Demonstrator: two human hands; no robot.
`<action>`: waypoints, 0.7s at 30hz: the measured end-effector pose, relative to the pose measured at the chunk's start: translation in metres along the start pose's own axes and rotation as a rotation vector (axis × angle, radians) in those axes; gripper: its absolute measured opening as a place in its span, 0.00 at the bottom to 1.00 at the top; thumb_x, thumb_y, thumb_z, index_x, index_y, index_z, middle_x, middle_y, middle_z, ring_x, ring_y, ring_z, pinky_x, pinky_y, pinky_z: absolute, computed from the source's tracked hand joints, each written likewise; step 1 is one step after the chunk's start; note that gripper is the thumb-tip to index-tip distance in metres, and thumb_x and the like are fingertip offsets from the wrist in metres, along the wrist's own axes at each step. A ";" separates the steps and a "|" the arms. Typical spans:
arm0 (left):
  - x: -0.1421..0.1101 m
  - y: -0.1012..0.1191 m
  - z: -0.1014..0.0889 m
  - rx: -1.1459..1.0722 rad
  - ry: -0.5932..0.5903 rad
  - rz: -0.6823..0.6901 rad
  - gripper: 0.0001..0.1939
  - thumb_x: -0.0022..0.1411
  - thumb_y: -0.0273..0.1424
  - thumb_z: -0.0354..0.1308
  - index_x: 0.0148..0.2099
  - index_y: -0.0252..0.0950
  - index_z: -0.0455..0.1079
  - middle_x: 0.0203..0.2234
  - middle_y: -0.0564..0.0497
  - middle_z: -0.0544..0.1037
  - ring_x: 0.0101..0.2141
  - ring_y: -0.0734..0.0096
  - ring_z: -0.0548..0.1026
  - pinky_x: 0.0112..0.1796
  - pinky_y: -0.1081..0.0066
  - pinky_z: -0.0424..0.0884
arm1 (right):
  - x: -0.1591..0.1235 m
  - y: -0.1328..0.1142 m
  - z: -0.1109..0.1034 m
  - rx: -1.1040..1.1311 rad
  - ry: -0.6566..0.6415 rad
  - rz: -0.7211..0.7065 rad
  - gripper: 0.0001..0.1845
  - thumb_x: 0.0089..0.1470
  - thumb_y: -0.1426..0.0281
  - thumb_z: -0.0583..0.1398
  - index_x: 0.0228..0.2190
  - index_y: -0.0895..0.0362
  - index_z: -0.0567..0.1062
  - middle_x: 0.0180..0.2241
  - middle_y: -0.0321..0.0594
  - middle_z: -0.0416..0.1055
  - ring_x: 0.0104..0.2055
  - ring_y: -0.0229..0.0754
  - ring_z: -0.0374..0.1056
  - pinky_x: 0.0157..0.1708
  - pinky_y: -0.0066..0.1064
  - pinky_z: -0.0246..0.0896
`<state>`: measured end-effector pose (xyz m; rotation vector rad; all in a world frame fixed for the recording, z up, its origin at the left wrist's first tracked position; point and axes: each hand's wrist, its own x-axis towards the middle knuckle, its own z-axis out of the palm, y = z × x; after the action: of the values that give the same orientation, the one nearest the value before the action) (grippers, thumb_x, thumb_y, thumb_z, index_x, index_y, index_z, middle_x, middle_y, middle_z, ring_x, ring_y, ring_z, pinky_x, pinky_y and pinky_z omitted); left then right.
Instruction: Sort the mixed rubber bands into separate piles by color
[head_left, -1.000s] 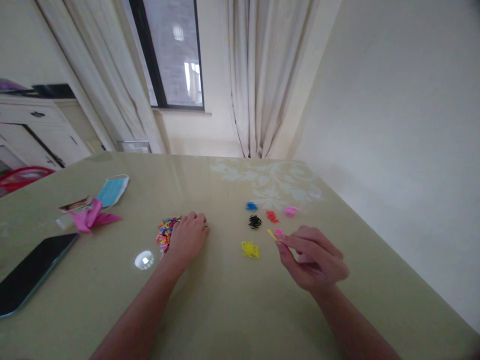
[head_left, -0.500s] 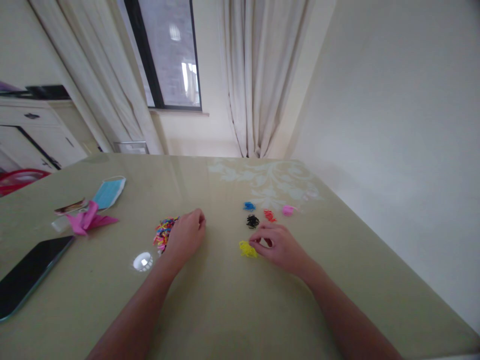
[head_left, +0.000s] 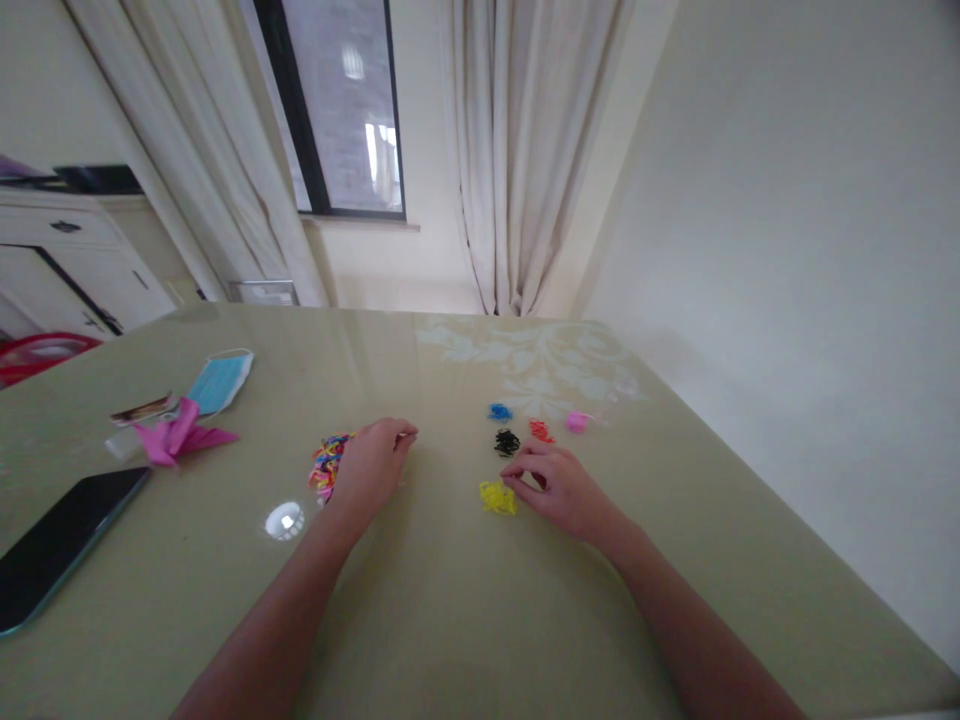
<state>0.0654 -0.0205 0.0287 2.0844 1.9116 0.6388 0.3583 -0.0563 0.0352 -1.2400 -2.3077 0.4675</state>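
A mixed pile of small coloured rubber bands (head_left: 327, 466) lies on the olive table (head_left: 450, 600). My left hand (head_left: 371, 463) rests beside that pile with its fingers curled, thumb and forefinger pinched together at the front. To the right lie sorted little heaps: yellow (head_left: 498, 497), black (head_left: 507, 441), blue (head_left: 499, 411), red (head_left: 541, 430) and pink (head_left: 577, 421). My right hand (head_left: 559, 485) sits on the table just right of the yellow heap, its fingers bent in a pinch. What either pinch holds is too small to see.
At the left of the table lie a dark phone (head_left: 56, 545), a pink folded paper (head_left: 180, 435), a blue face mask (head_left: 220, 380) and a small card (head_left: 139, 409). Curtains, a window and a white cabinet stand behind; a wall runs along the right.
My right hand, which held a yellow band up a second ago, came down leftward to the yellow heap and rests there. My left hand stayed by the mixed pile, its fingertips shifting slightly.
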 end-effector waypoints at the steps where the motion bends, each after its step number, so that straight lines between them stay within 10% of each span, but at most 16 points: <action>1: 0.001 0.000 0.000 -0.037 0.027 0.007 0.15 0.69 0.33 0.52 0.43 0.38 0.82 0.42 0.45 0.85 0.41 0.59 0.82 0.45 0.64 0.73 | 0.000 -0.001 0.002 0.005 0.008 -0.005 0.07 0.63 0.71 0.64 0.36 0.57 0.84 0.36 0.41 0.77 0.32 0.38 0.68 0.34 0.30 0.60; 11: -0.012 0.038 0.005 -0.983 -0.124 0.048 0.15 0.57 0.41 0.68 0.41 0.36 0.82 0.33 0.48 0.86 0.35 0.65 0.82 0.40 0.69 0.77 | -0.002 -0.021 0.014 0.236 0.238 -0.019 0.21 0.65 0.56 0.64 0.53 0.55 0.78 0.38 0.41 0.79 0.28 0.37 0.67 0.32 0.30 0.65; 21: -0.026 0.055 0.016 -1.013 -0.251 0.190 0.13 0.61 0.39 0.68 0.43 0.36 0.81 0.38 0.46 0.87 0.40 0.63 0.84 0.46 0.66 0.79 | -0.003 -0.032 0.006 0.344 0.359 -0.006 0.08 0.65 0.66 0.64 0.37 0.56 0.84 0.27 0.37 0.78 0.24 0.35 0.65 0.24 0.27 0.59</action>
<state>0.1203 -0.0506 0.0355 1.5497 0.9159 1.0376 0.3345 -0.0759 0.0457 -1.0493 -1.8390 0.5609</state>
